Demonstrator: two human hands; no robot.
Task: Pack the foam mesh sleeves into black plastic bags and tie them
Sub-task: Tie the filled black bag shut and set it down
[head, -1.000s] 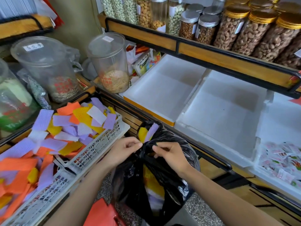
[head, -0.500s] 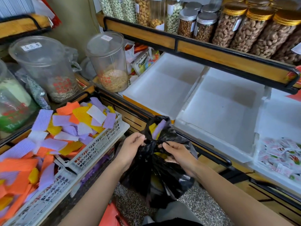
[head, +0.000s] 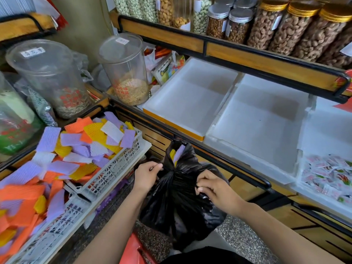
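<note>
1. The step in hand is the tying: the bag (head: 181,199) is already filled and hangs between the two hands, above the floor (head: 245,242), with its neck drawn into a tight pucker.
2. The left hand (head: 145,178) is closed in a pinch on a strip of black plastic just left of the pucker.
3. The right hand (head: 215,187) is closed likewise, its curled fingers gripping the plastic just right of the pucker.
4. A yellow and a purple sleeve (head: 178,152) stick out of the bag's top, behind the pucker. Many more sleeves lie loose in the basket (head: 114,168) to the bag's left.
5. Whether a full knot is made cannot be told. It looks like a first crossing pulled snug.
6. The next move probably calls for crossing the two held strips once more and pulling them apart evenly, with the grip kept close to the pucker so it does not slacken.
7. The thin plastic may tear under a hard pull, and the two sleeves sticking out may slip free unless they are tucked in or caught under the knot.
</note>
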